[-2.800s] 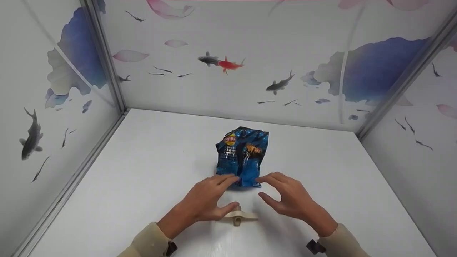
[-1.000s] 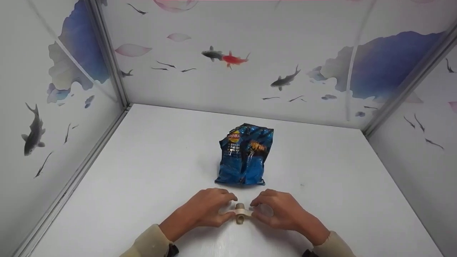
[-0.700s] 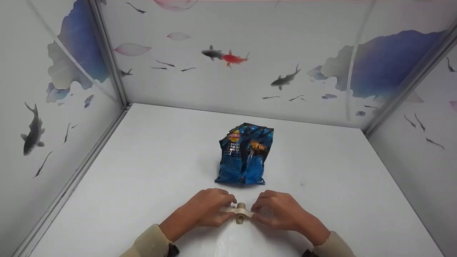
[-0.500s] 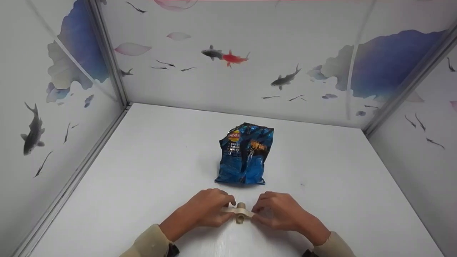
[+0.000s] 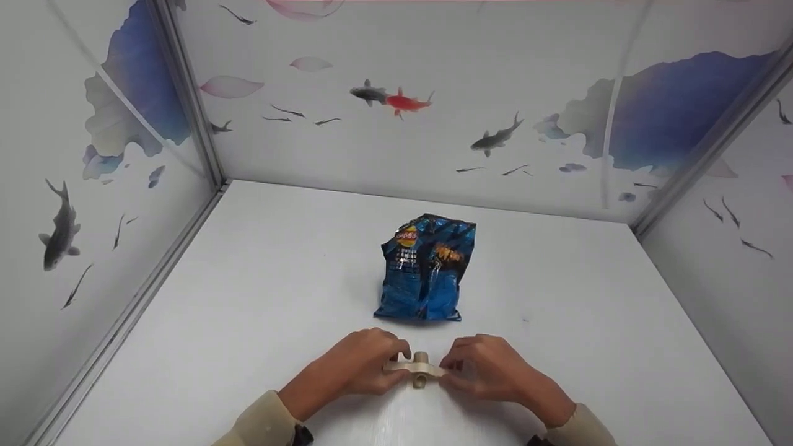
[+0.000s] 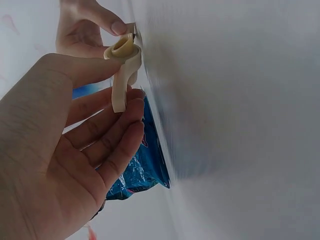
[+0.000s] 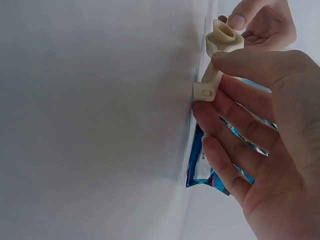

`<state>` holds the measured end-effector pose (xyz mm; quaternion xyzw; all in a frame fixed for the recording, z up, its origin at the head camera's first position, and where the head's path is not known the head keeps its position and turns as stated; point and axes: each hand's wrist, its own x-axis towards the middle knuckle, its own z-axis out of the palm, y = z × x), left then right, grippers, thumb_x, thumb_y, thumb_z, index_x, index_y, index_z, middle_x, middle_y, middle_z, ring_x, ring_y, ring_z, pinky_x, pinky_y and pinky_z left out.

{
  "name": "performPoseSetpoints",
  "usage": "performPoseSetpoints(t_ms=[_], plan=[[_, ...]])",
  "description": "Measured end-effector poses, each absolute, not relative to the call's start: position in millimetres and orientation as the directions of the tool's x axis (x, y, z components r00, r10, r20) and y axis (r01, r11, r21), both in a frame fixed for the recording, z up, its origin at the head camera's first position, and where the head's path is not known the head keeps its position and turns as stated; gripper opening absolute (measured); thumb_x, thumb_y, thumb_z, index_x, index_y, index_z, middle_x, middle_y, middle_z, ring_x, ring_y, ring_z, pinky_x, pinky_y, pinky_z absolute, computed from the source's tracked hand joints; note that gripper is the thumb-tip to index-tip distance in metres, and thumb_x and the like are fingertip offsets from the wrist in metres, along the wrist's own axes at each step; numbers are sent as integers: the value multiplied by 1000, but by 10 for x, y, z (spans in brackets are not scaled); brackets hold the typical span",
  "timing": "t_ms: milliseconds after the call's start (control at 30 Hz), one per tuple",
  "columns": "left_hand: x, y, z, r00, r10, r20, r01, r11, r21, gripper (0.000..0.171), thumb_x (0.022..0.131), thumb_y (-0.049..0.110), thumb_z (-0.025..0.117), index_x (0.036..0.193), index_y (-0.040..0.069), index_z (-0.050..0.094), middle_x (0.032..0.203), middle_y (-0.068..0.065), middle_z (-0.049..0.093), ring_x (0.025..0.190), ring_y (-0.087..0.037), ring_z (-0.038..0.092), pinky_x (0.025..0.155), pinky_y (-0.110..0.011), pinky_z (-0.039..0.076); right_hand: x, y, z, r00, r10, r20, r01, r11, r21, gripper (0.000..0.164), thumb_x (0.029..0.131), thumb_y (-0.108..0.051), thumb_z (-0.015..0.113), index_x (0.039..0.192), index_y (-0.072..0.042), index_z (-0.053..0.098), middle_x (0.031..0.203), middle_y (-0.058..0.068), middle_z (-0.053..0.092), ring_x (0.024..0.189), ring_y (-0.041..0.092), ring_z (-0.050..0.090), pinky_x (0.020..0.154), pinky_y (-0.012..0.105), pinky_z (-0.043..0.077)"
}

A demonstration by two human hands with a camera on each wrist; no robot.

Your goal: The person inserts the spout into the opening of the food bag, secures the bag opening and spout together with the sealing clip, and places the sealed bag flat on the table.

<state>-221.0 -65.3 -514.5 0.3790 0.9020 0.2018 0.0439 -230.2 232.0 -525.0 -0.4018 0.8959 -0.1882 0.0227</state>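
A cream plastic bag clip with a round spout (image 5: 420, 368) lies low in front of the person, its spout in the middle between two flat arms. My left hand (image 5: 356, 364) pinches the left arm between thumb and fingers. On the other end, my right hand (image 5: 495, 370) pinches with thumb and fingertips. In the right wrist view, a small square catch shows at the end of the clip (image 7: 206, 91). Just beyond both hands lies a blue bag of potato chips (image 5: 424, 279), apart from them, its crumpled top facing away.
A white tabletop (image 5: 279, 266) carries everything. Printed panels with fish and lotus designs stand on the left, at the back (image 5: 396, 155) and on the right, joined by metal corner posts (image 5: 207, 124).
Both hands have left the lower edge of the chip bag and come back to the clip, taking it by its two ends. In the last half second hardly anything moves.
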Motion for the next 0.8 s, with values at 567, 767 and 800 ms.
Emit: performPoseSetpoints(t_ms=[567, 767, 800], plan=[[-2231, -571, -5116, -752, 643, 142, 585, 555, 592, 34, 107, 45, 67, 121, 16, 79, 99, 7, 76, 84, -3, 61, 76, -17, 56, -2228, 2345, -5238, -651, -653, 387, -759, 570, -315, 14, 92, -26, 89, 106, -23, 85, 98, -14, 77, 83, 6, 72, 78, 28, 65], [-2246, -535, -5110, -775, 622, 114, 530, 540, 654, 36, 108, 48, 65, 124, 19, 80, 97, 9, 75, 85, -4, 61, 76, -17, 55, -2201, 2340, -5227, -648, -635, 420, -760, 575, -302, 17, 91, -26, 91, 106, -25, 85, 99, -15, 77, 82, 10, 70, 75, 26, 63], [-2248, -531, -5112, -779, 618, 109, 519, 537, 664, 36, 108, 48, 65, 124, 20, 80, 97, 9, 75, 85, -4, 61, 76, -17, 55, -2196, 2338, -5227, -647, -633, 426, -761, 575, -302, 17, 90, -26, 91, 106, -25, 85, 99, -15, 77, 81, 11, 70, 75, 25, 62]])
